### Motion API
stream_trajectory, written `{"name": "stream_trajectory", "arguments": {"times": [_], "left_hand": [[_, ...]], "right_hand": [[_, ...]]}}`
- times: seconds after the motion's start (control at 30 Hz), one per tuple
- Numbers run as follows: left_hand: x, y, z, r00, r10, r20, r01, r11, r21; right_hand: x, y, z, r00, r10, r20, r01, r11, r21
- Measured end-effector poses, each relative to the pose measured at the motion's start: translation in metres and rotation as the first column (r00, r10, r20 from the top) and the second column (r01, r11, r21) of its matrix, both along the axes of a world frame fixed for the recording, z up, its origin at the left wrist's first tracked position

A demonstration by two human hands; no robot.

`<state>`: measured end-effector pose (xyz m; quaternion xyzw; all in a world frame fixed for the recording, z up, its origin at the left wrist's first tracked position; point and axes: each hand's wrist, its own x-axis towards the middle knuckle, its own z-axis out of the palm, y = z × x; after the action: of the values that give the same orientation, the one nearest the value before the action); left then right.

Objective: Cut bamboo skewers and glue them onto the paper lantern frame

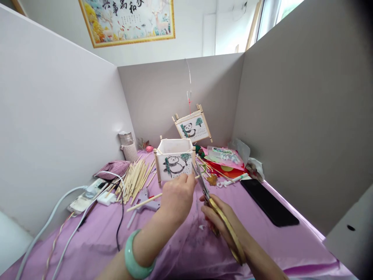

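My left hand (178, 194) is closed around a thin wooden stick (145, 202), whose long end points down to the left and whose short end sticks out to the right. In my right hand (224, 217) is a pair of scissors (204, 186) with golden handles, blades parted and pointing up, close to the stick's short end. Whether the blades touch the stick I cannot tell. Just behind my left hand stands a white paper lantern (175, 165) with stick corners and a panda drawing. Another panda lantern (192, 126) hangs tilted on a wire behind it.
Many loose sticks (135, 177) lie on the left, near a glue gun (145, 202), power strip (87, 198), cables and bottle (128, 146). A black phone (269, 202), plastic box (224, 155) and red papers are on the right. Grey panels enclose the purple cloth (186, 256).
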<state>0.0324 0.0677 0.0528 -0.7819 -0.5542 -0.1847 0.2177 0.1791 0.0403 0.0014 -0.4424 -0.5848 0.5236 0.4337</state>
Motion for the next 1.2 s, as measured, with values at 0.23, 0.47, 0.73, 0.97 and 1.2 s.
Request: {"name": "stream_trajectory", "arguments": {"times": [0.23,0.47,0.73,0.97,1.2], "left_hand": [[-0.003,0.011,0.000,1.000,-0.013,-0.022,0.012,0.998,-0.058],[-0.014,0.019,0.030,0.915,-0.110,0.388,0.254,0.904,-0.343],[-0.030,0.033,0.034,0.763,0.112,0.637,0.421,0.660,-0.621],[-0.007,0.005,0.020,0.981,-0.040,0.188,0.075,0.980,-0.185],[-0.005,0.008,0.012,0.998,-0.054,0.043,0.058,0.992,-0.108]], "right_hand": [[-0.002,0.004,-0.002,1.000,-0.008,-0.009,0.008,1.000,0.015],[-0.005,0.001,-0.002,0.998,-0.036,0.048,0.036,0.999,-0.002],[-0.006,0.004,-0.005,0.991,-0.053,0.126,0.042,0.995,0.087],[-0.005,0.002,-0.002,1.000,-0.013,0.009,0.013,1.000,0.003],[-0.004,0.001,-0.003,0.999,-0.032,0.006,0.032,0.999,0.007]]}}
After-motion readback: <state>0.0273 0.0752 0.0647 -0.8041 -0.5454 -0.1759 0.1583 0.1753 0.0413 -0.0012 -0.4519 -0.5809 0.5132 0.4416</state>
